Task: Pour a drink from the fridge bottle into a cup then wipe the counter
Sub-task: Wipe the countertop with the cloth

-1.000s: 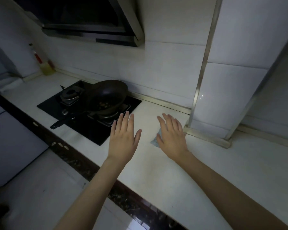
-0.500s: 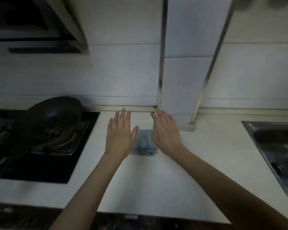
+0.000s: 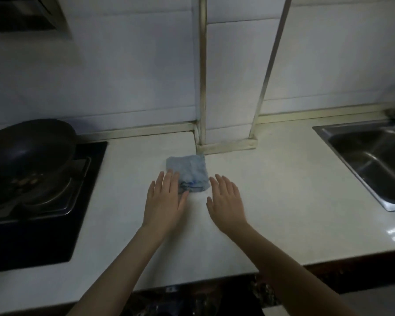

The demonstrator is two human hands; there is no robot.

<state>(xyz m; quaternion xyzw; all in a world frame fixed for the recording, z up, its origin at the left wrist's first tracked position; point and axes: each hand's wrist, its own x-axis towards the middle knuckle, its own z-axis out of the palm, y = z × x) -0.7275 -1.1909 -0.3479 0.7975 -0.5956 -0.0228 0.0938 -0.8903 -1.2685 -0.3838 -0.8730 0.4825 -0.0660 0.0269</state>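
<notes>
A folded blue cloth (image 3: 191,171) lies on the white counter (image 3: 283,201), just in front of the tiled wall column. My left hand (image 3: 165,201) is flat and palm down, its fingertips overlapping the cloth's near left corner. My right hand (image 3: 226,201) hovers palm down just right of the cloth, fingers spread and apart from it. Neither hand holds anything. No bottle and no cup is in view.
A dark wok (image 3: 25,151) sits on the black gas hob (image 3: 43,213) at the left. A steel sink (image 3: 374,160) is set into the counter at the right. The tiled column (image 3: 228,87) juts out behind the cloth. The counter's front edge runs below my forearms.
The view has swung right and down, so the sink now shows and the hob sits at the left. Both hands have drawn back toward me, uncovering most of the cloth.
</notes>
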